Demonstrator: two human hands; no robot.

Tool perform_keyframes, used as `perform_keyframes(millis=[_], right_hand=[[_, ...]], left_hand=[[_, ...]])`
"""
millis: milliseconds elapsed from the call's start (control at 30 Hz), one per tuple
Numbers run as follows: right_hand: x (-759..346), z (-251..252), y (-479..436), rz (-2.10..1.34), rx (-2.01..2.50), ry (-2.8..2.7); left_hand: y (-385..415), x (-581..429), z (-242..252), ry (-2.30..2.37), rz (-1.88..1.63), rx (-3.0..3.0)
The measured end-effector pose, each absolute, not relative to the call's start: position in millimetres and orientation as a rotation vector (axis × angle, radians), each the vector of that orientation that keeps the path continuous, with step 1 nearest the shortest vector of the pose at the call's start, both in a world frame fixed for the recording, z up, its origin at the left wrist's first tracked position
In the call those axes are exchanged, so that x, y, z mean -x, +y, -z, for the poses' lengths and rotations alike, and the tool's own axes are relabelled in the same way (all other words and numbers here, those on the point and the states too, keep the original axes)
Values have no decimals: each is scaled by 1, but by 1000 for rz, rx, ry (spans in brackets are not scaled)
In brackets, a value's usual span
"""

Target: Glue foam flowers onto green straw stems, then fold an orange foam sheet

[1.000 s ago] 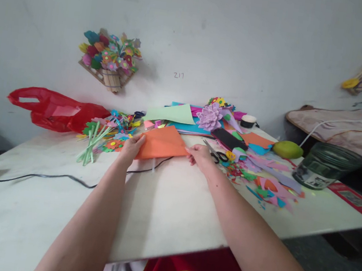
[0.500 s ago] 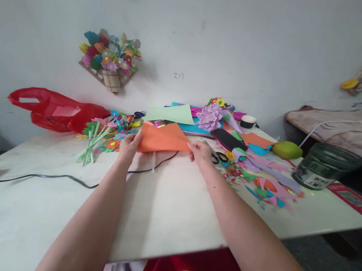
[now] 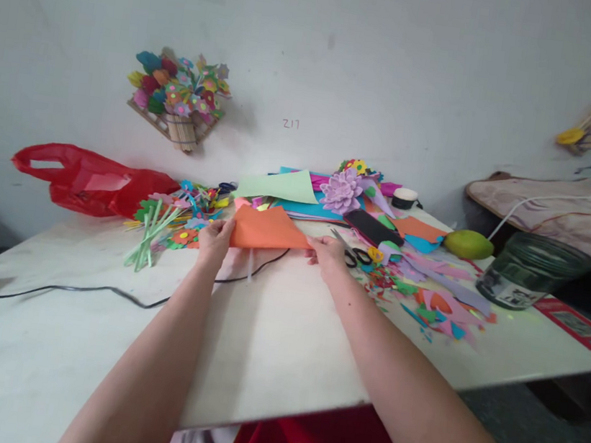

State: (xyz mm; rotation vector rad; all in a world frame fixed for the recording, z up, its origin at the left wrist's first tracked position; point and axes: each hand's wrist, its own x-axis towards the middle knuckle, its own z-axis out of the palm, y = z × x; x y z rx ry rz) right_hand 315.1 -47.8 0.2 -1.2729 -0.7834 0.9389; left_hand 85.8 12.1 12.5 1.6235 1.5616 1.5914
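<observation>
An orange sheet is held up over the table between my two hands. My left hand pinches its left edge, and my right hand grips its right corner between thumb and fingers. Behind it lies a light green sheet on blue and magenta sheets. Black-handled scissors rest just right of my right hand. Pale green stems and colourful cut flowers lie left of my left hand.
A red plastic bag is at the back left. On the right are a black phone, coloured scraps, a green fruit and a glass jar. A black cable crosses the white table.
The orange sheet's top edge has dropped and flattened somewhat. My left hand has shifted slightly right with its edge, while my right hand has hardly moved.
</observation>
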Motion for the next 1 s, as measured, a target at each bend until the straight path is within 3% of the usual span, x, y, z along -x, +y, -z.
perform_keyframes(millis=[333, 533, 633, 800, 867, 1000], right_hand=[[-311, -9, -55, -998, 1311, -737], [-313, -5, -49, -919, 1216, -668], [-312, -3, -46, -892, 1180, -641], [-311, -3, -48, -850, 1148, -652], [-312, -5, -50, -845, 1119, -661], [-308, -14, -57, -830, 1092, -711]], left_hand=[[2, -85, -22, 2011, -1362, -1870], [-12, -96, -36, 2140, -1750, -1672], [-22, -113, -43, 1870, -1542, -1667], [-47, -152, -41, 1286, -739, -1310], [-55, -163, -38, 1141, -731, -1148], [-59, -176, -34, 993, -1069, -921]])
